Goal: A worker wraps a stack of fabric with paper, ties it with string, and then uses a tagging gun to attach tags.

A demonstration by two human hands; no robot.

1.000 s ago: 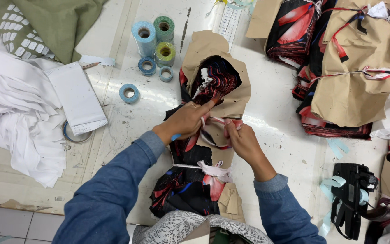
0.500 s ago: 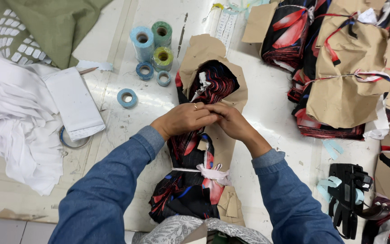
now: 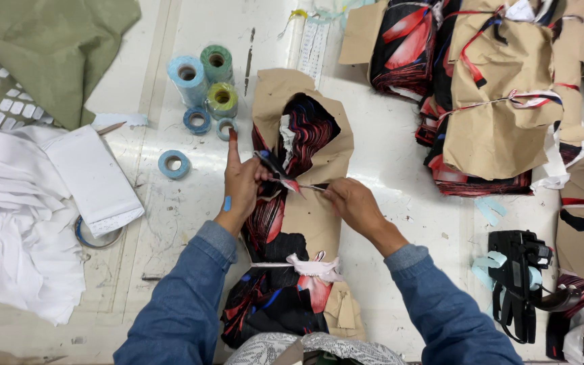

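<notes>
My left hand [image 3: 241,186] and right hand [image 3: 349,201] each pinched an end of a fabric strip [image 3: 290,182] — pulled taut over the paper-wrapped fabric bundle [image 3: 302,145] lying mid-worktop [image 3: 386,162], thread spools [image 3: 204,71] just beside.

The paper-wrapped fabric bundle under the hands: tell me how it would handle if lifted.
The bundle would probably sag at both ends: it is soft dark fabric in a thin brown paper wrap. It looks fairly heavy for its size, being thickly stacked. The one tie may let layers slip.
</notes>
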